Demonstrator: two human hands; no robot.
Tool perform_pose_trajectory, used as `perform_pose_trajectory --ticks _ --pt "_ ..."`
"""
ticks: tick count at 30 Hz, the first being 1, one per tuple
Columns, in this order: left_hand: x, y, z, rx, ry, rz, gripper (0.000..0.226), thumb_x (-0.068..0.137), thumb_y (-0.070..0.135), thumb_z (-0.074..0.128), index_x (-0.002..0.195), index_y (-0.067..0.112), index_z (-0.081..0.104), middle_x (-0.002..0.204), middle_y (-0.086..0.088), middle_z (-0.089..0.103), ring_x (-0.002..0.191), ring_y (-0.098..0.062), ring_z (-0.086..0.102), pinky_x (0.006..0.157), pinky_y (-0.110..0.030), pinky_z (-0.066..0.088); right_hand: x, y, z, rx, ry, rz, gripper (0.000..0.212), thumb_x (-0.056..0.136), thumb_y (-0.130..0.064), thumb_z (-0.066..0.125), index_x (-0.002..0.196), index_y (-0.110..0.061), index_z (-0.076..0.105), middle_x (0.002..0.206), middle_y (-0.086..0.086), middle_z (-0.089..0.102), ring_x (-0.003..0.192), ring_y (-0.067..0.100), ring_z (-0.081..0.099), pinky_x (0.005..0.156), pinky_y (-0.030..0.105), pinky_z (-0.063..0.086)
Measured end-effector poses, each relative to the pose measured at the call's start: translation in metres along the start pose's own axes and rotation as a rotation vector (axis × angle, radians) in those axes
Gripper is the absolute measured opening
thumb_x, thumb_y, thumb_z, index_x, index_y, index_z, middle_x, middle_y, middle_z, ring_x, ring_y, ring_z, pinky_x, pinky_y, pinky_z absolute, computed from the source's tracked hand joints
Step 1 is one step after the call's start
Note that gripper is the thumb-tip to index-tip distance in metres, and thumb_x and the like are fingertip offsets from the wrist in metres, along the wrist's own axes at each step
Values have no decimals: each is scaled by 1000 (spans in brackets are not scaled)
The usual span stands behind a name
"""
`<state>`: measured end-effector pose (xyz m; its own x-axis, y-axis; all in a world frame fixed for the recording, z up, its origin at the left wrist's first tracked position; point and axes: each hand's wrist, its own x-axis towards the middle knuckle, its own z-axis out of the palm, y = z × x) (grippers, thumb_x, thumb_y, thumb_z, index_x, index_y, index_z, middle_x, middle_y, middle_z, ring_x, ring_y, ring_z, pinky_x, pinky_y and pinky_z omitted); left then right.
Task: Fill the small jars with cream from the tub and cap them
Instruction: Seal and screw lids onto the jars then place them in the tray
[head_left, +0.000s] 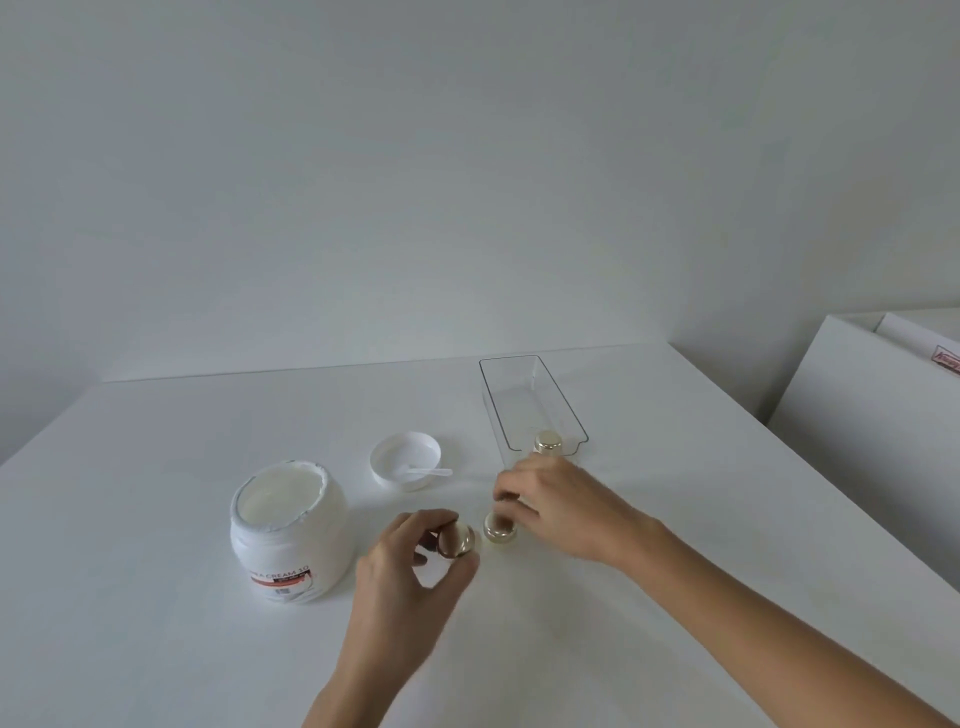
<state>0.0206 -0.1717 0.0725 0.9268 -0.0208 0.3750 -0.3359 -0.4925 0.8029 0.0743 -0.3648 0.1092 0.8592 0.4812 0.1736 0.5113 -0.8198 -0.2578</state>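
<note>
Smooth white table (156, 519) — left hand (410, 566) pinches a glossy gold cap (457, 540), right hand's (561, 509) grip unclear.

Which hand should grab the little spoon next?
Probably the right hand: it hovers closer to the spoon lying in the lid. The left hand is already holding a gold cap.

Two bare hands, left (410, 564) and right (558, 506), on bare forearms. Slim fingers, short plain nails. Sleeves, rings, watch: not visible.
</note>
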Motion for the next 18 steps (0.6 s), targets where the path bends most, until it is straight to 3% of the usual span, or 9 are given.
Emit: perform_pose_trajectory --ticks 4,7,10,14,18 --pt "26 13 -10 19 31 40 20 76 17 81 90 26 71 74 11 66 81 -1 63 70 -5 44 -3 -2 8 39 -134 10 25 97 -28 48 118 -19 59 111 4 58 102 21 57 84 34 47" --pt "59 29 -12 44 15 94 18 77 19 79 83 31 67 72 11 67 80 2 62 69 -10 46 -4 -4 6 40 -194 1 26 95 -33 51 119 -24 57 108 1 55 97 20 57 83 34 48" --pt "95 41 -3 82 -41 94 11 77 20 78 85 21 70 74 10 69 77 -2 64 68 -16 50 -6 -7 6 14 -241 7 27 92 -27 55 119 -21 53 107 4 53 98 23 53 84 37 48" --pt "136 52 17 147 -166 109 16 77 16 76 91 11 72 79 0 73 73 -11 64 68 -8 46 -17 -2 3 42 -216 31 21 92 -22 52 113 -20 52 107 4 52 97 22 52 83 38 49" --pt "167 60 37 281 -301 135 18 78 9 72 94 2 71 87 -11 74 87 -29 66 81 -35 56 -38 8 -5 89 -123 35 15 91 -27 52 106 -28 50 102 -8 50 91 8 46 72 20 43"
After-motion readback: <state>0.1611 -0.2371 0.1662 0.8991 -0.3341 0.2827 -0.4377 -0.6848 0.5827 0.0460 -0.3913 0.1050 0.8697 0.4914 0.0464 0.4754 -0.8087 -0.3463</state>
